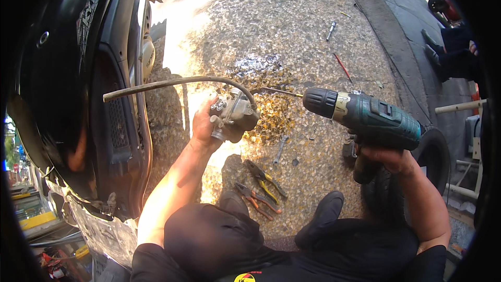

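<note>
My left hand (203, 125) grips a dirty metal carburetor-like part (235, 112), its fingers closed round the side. A long dark hose (172, 82) arches from the part toward the left. My right hand (386, 159) is wrapped round the grip of a green and black cordless drill (386, 120). A long thin bit (284, 93) in the drill points left at the part; I cannot tell if it touches. Below, on the pebbled ground (271, 21), lie yellow-handled pliers (269, 188), orange-handled pliers (261, 203) and a wrench (281, 149).
A black vehicle body (62, 99) stands close at left. Black tires (430, 151) and a pale metal frame (459, 108) are at right. A socket extension (331, 31) and red screwdriver (343, 68) lie farther forward. Another person's dark-clothed legs (454, 60) show at the far right.
</note>
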Available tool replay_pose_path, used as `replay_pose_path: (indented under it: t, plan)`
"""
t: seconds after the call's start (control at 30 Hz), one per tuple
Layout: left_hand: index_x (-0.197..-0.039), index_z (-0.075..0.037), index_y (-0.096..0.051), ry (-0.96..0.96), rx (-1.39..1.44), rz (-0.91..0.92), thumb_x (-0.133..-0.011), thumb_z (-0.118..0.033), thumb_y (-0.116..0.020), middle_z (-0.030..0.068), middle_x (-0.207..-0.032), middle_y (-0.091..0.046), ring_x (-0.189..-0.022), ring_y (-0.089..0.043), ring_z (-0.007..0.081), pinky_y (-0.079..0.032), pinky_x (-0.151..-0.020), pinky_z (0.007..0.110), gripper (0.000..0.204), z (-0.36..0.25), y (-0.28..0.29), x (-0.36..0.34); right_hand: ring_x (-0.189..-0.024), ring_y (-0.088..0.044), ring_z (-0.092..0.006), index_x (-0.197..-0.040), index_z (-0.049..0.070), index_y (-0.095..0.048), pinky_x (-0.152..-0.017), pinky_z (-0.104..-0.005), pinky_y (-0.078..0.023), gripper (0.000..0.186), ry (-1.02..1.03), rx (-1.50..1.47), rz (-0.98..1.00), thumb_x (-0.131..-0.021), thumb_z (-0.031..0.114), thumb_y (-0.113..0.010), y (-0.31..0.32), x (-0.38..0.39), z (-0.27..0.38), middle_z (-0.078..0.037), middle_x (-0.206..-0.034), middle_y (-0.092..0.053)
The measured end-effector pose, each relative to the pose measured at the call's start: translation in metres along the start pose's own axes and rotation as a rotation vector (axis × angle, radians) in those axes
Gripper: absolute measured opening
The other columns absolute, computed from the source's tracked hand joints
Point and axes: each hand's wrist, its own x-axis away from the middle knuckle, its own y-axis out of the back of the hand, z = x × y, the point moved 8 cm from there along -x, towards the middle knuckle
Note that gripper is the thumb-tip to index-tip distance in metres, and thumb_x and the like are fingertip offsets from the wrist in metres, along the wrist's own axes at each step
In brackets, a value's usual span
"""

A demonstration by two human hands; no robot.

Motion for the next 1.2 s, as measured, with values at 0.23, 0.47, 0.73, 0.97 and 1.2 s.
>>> replay_pose_path:
  t: [0.23,0.47,0.73,0.97,1.2]
  plan:
    - [-0.116,0.005,-0.058,-0.009,0.024,-0.031,-0.099,-0.039,-0.043,0.0190,-0.101,-0.069,-0.085,-0.068,0.0289,-0.055,-0.077,0.039,0.050,-0.003,-0.019,0.011,-0.096,-0.063,-0.0167,-0.118,0.005,-0.064,-0.086,-0.0341,-0.052,0.041,-0.050,0.091,0.002,-0.080,0.006,-0.080,-0.012,-0.012,-0.010,-0.005,-0.104,-0.068]
    - [-0.113,0.003,-0.062,0.002,0.025,0.039,-0.099,-0.039,-0.040,0.0161,-0.101,-0.070,-0.087,-0.069,0.0264,-0.056,-0.076,0.037,0.049,-0.005,-0.031,0.012,-0.096,-0.063,-0.0168,-0.118,0.005,-0.065,-0.087,-0.0342,-0.053,0.041,-0.024,0.070,0.004,-0.080,0.005,-0.079,-0.014,-0.014,-0.009,-0.004,-0.103,-0.069]
    - [-0.110,0.001,-0.064,-0.080,-0.091,-0.076,-0.098,-0.038,-0.043,0.0140,-0.098,-0.071,-0.083,-0.069,0.0243,-0.056,-0.074,0.036,0.046,-0.009,-0.018,0.012,-0.096,-0.064,-0.0165,-0.119,0.005,-0.065,-0.088,-0.0340,-0.052,0.041,-0.035,0.054,-0.001,-0.081,0.006,-0.079,-0.014,-0.014,-0.015,-0.005,-0.105,-0.069]
    - [-0.110,0.001,-0.064,-0.117,-0.149,-0.080,-0.098,-0.038,-0.043,0.0140,-0.096,-0.070,-0.079,-0.069,0.0233,-0.056,-0.070,0.035,0.046,-0.010,0.001,0.002,-0.096,-0.064,-0.0167,-0.121,0.005,-0.063,-0.087,-0.0345,-0.052,0.045,-0.040,-0.013,-0.002,-0.079,0.007,-0.078,-0.022,-0.017,-0.011,-0.006,-0.106,-0.068]
    - [-0.111,0.002,-0.063,-0.156,-0.161,-0.146,-0.098,-0.039,-0.043,0.0140,-0.096,-0.070,-0.078,-0.069,0.0233,-0.056,-0.067,0.034,0.047,-0.010,0.005,0.003,-0.094,-0.063,-0.0160,-0.116,0.005,-0.064,-0.084,-0.0346,-0.052,0.039,-0.118,-0.080,0.015,-0.079,0.006,-0.077,-0.024,-0.020,-0.026,-0.005,-0.103,-0.067]
